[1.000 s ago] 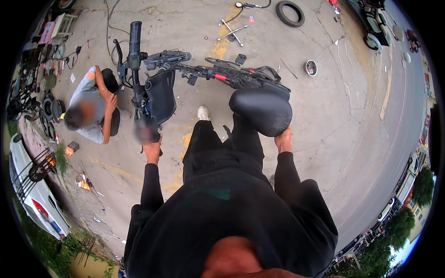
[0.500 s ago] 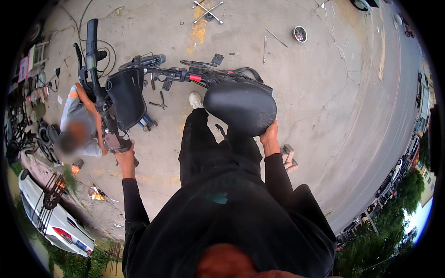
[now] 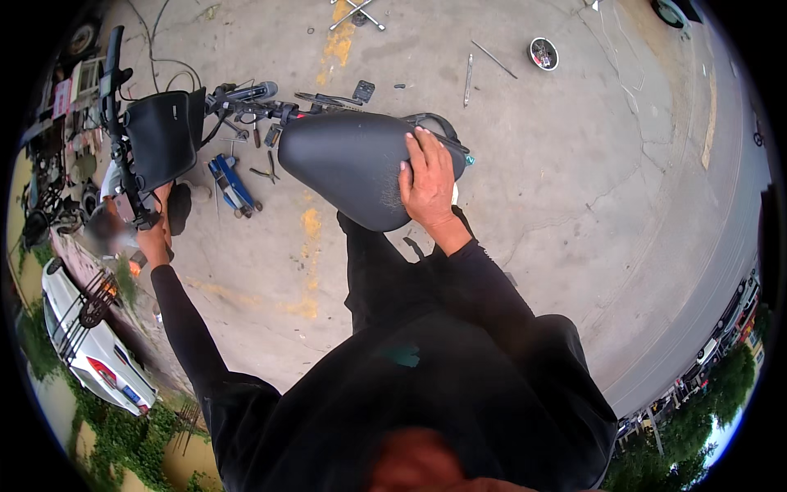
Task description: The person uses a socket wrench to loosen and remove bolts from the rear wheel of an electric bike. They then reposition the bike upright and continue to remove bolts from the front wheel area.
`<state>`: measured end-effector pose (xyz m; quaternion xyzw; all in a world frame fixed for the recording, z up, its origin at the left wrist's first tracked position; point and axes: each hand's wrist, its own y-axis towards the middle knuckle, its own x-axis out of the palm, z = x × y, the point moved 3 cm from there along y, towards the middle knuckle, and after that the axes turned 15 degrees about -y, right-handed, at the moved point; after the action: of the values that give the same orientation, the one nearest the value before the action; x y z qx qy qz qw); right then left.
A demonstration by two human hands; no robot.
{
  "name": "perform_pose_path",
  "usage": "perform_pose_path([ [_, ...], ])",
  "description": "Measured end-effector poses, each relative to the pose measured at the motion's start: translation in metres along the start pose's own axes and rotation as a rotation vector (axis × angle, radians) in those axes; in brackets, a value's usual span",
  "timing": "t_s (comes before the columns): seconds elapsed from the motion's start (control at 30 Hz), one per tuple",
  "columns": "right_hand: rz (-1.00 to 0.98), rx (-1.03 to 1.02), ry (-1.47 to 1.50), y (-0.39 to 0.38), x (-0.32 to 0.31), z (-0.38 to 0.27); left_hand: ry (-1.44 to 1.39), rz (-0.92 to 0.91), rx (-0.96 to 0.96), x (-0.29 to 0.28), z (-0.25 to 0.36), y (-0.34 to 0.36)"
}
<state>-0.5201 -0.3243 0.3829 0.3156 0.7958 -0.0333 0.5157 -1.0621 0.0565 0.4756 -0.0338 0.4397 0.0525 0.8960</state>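
Observation:
A bike with a wide black saddle [image 3: 352,160] stands in front of me, its handlebar [image 3: 121,139] at the left. My left hand [image 3: 153,238] is closed round the near end of the handlebar, where the grip is mostly covered. On the rear part of the saddle top, my right hand [image 3: 428,180] lies flat with its fingers stretched out. A black front bag or panel [image 3: 164,138] sits just behind the handlebar. Below the saddle, the frame is largely hidden. A pedal [image 3: 363,91] shows beyond it.
A blue floor jack [image 3: 232,186] and pliers [image 3: 264,168] lie on the concrete near the bike. Farther off are a cross wrench [image 3: 357,15], metal rods [image 3: 468,80] and a round bowl of small parts [image 3: 543,54]. Another person [image 3: 106,225] crouches beyond my left hand.
My right hand has gone from the saddle's near edge to its top. The handlebar and my left hand have moved left, and the saddle sits farther left and higher in view.

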Motion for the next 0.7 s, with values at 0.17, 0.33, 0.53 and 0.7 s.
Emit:
perform_pose_path([
  [0.17,0.021,0.022,0.066,0.000,0.013,0.013,0.647,-0.039,0.038,0.008,0.006,0.038],
  [0.33,0.027,-0.018,0.044,0.001,0.011,0.015,0.720,0.179,-0.044,0.012,0.023,0.012],
  [0.53,0.057,-0.052,0.046,0.011,0.011,0.031,-0.082,0.042,0.299,0.146,0.115,-0.168],
  [0.7,-0.051,-0.196,0.148,0.018,0.010,0.034,-0.650,-0.298,-0.545,0.271,0.179,-0.336],
])
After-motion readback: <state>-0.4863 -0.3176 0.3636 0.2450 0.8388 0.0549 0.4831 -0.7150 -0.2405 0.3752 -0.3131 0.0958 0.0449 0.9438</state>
